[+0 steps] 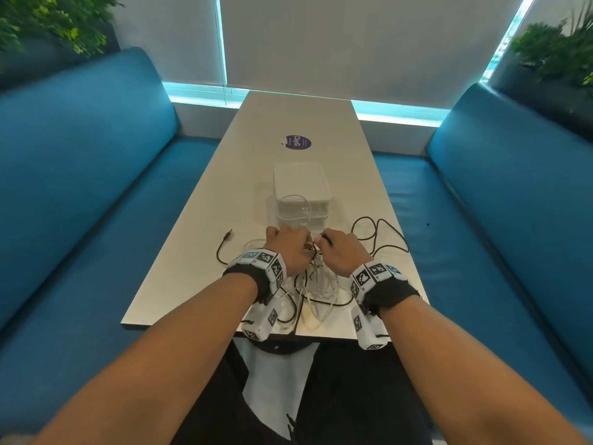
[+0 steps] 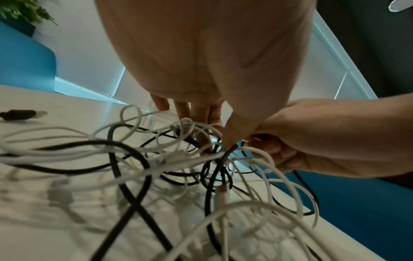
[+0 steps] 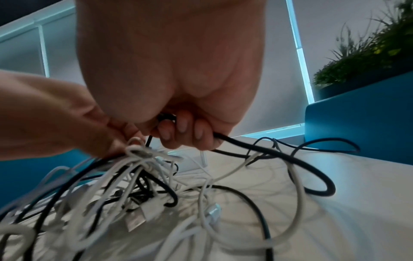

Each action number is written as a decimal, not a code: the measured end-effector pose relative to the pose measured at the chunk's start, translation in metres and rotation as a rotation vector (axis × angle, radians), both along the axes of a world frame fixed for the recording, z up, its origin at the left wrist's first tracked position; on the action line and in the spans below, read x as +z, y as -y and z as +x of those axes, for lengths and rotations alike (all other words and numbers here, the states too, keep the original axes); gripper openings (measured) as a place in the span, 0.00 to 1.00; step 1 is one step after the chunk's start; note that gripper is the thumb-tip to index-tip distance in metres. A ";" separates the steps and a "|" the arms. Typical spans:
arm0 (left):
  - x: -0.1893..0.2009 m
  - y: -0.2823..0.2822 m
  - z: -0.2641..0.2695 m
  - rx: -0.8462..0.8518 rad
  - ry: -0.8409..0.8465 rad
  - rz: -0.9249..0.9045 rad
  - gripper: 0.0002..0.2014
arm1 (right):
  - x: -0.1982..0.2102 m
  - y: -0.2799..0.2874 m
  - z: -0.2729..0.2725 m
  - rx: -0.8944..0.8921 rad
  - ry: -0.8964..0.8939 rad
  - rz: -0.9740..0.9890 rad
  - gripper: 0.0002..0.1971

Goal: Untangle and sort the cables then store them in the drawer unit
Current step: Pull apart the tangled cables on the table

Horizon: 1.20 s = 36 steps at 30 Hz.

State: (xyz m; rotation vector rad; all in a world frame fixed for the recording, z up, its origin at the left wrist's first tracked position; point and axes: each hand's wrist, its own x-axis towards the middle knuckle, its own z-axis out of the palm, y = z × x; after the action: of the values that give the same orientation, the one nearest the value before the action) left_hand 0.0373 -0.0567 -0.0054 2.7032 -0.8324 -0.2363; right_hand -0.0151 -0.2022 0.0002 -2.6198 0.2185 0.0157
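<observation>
A tangle of white and black cables (image 1: 316,285) lies on the white table (image 1: 205,239) near its front edge. My left hand (image 1: 287,244) grips a bunch of the white cables (image 3: 136,151) at the top of the tangle, with a black strand pinched under its thumb (image 2: 230,150). My right hand (image 1: 337,248) is curled round a thick black cable (image 3: 252,150), which loops off to the right (image 1: 382,232). The two hands touch above the pile. Just behind them stands the clear white drawer unit (image 1: 301,191), with a white cable draped over its front.
A black plug end (image 1: 228,234) lies loose to the left of the hands. A purple round sticker (image 1: 297,142) sits farther up the table. Blue benches (image 1: 80,200) flank the table on both sides, with plants (image 1: 558,49) behind them.
</observation>
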 end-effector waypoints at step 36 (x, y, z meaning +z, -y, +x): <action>-0.003 -0.025 0.005 -0.125 0.070 0.164 0.13 | 0.002 0.015 0.000 -0.092 0.032 -0.072 0.17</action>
State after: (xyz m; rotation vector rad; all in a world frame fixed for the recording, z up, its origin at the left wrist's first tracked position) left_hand 0.0427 -0.0318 -0.0082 2.8282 -1.0467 -0.2480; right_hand -0.0148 -0.2176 0.0018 -2.6763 0.3344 -0.0672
